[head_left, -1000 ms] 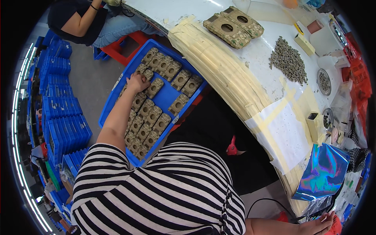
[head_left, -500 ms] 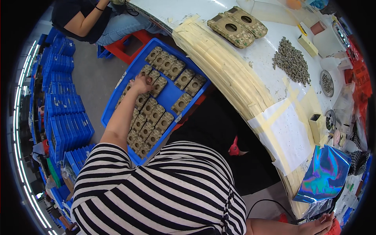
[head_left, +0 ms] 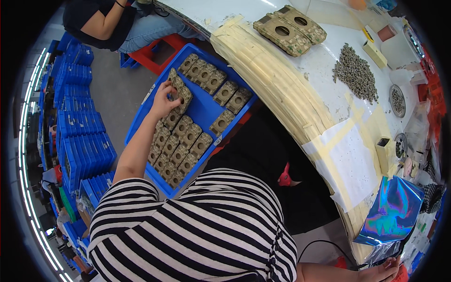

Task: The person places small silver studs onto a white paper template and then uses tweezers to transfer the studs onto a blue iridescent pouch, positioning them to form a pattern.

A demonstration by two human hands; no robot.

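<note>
My left hand [head_left: 163, 101] grips a tan camouflage block with a round hole [head_left: 180, 88] and holds it lifted over the blue crate [head_left: 205, 109] beside my left knee. The crate holds several more such blocks in rows [head_left: 181, 143]. My right hand [head_left: 386, 270] rests at the lower right edge of the view, next to a shiny iridescent bag [head_left: 393, 211]; its fingers are partly cut off by the picture's rim. Two larger camouflage pieces [head_left: 289, 27] lie on the white table.
The white table [head_left: 324, 70] has a tape-wrapped curved edge, a heap of small grey parts [head_left: 355, 74], small round dishes [head_left: 397, 99] and boxes. Stacked blue crates [head_left: 80, 141] line the floor at left. Another person [head_left: 108, 19] sits at the top left by a red stool.
My left hand has taken one camouflage block out of the crate's rows and raised it up and toward the crate's far left corner. My right hand has stayed in place.
</note>
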